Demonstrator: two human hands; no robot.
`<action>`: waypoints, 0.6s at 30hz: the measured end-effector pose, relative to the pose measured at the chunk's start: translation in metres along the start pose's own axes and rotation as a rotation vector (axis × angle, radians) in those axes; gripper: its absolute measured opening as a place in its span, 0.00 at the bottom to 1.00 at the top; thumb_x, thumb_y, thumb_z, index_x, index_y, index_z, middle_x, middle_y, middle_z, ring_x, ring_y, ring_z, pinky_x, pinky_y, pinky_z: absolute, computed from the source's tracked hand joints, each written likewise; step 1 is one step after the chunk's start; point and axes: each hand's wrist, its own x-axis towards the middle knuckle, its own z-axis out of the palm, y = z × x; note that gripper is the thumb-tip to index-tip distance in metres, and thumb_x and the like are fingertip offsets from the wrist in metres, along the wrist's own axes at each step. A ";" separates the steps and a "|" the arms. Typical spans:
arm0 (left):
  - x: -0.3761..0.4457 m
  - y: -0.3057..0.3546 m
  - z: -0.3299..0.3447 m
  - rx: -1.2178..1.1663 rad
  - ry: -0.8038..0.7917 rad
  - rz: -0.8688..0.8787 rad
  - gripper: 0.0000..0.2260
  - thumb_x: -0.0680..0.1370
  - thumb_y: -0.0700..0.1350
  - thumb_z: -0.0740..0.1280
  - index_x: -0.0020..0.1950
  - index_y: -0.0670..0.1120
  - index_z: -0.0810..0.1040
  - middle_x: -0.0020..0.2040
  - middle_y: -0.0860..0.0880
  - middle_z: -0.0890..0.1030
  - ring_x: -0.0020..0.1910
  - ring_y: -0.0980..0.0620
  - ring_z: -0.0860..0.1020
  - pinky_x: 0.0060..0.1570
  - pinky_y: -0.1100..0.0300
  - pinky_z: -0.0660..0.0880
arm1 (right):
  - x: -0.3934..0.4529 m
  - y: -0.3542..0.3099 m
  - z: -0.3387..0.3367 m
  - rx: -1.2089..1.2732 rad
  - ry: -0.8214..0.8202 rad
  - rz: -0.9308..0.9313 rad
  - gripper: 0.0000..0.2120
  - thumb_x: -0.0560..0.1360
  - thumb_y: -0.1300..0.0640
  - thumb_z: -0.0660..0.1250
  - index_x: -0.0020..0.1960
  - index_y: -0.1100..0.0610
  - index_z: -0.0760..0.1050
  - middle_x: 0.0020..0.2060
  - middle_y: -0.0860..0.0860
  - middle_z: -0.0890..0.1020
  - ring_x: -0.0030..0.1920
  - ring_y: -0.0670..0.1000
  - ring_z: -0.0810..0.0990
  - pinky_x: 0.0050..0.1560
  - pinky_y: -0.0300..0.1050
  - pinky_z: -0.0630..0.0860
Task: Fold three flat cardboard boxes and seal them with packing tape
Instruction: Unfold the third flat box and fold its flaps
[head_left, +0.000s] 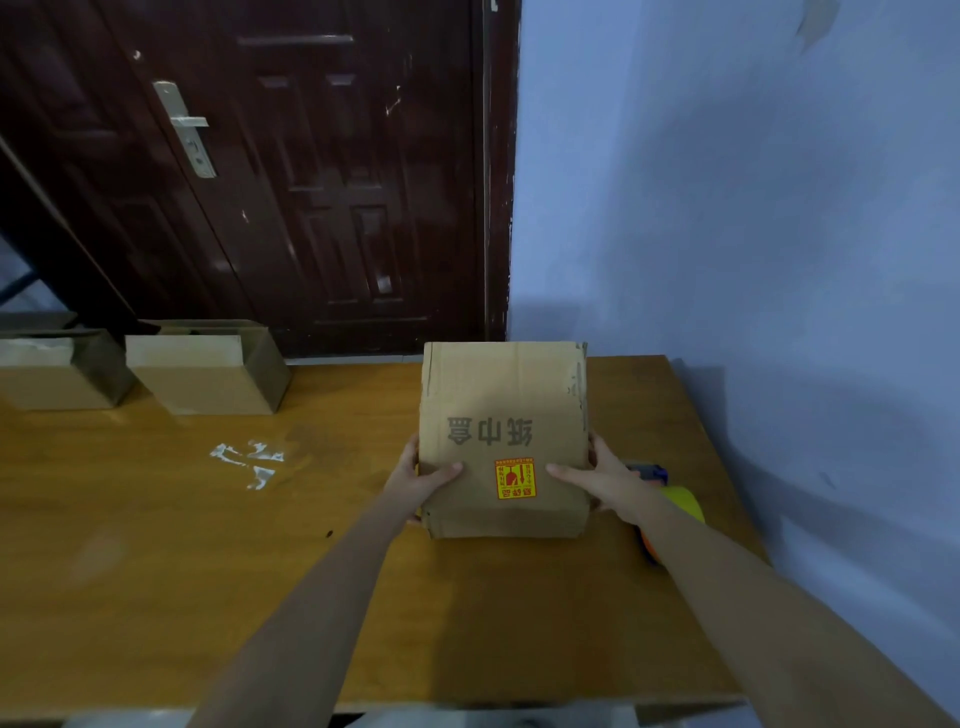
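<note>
1. Two hands hold the box (503, 439) over the table (208, 545), at its right half: our left hand (418, 480) grips the left edge, thumb laid across the printed face, and our right hand (597, 480) grips the right edge the same way.
2. We judge the box could slip or tip, since we pinch it only near its lower corners and the upper part stands free.
3. Its right edge looks torn and worn; squeezing there could crush the wall or split the seam, and tape would then sit badly.
4. Whether its flaps are closed we cannot tell, so turning it could let them fall open.
5. Just beside our right wrist lies the tape dispenser (670, 499); lowering the box or drawing the arm back could knock it toward the table's right edge.
6. Two open boxes (202, 374) stand well apart at the far left, out of harm's way.
</note>
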 end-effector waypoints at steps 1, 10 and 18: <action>0.000 0.003 0.000 0.075 -0.001 -0.011 0.44 0.69 0.59 0.73 0.77 0.60 0.49 0.75 0.48 0.61 0.70 0.40 0.65 0.53 0.38 0.73 | -0.001 -0.001 0.000 -0.025 -0.018 0.028 0.51 0.64 0.44 0.77 0.76 0.41 0.46 0.73 0.51 0.63 0.69 0.59 0.67 0.49 0.57 0.77; 0.003 0.007 -0.002 -0.015 -0.041 -0.049 0.42 0.70 0.54 0.74 0.77 0.59 0.51 0.74 0.46 0.62 0.69 0.39 0.65 0.56 0.35 0.74 | -0.004 -0.009 -0.003 -0.026 -0.059 0.078 0.51 0.62 0.43 0.77 0.75 0.39 0.50 0.70 0.53 0.66 0.64 0.61 0.71 0.42 0.59 0.82; 0.008 -0.005 -0.003 -0.227 0.025 -0.041 0.38 0.67 0.44 0.78 0.71 0.52 0.64 0.65 0.44 0.70 0.62 0.42 0.71 0.55 0.39 0.75 | -0.002 0.003 0.002 -0.135 0.055 -0.031 0.47 0.65 0.46 0.77 0.75 0.52 0.53 0.70 0.54 0.67 0.68 0.57 0.68 0.59 0.56 0.75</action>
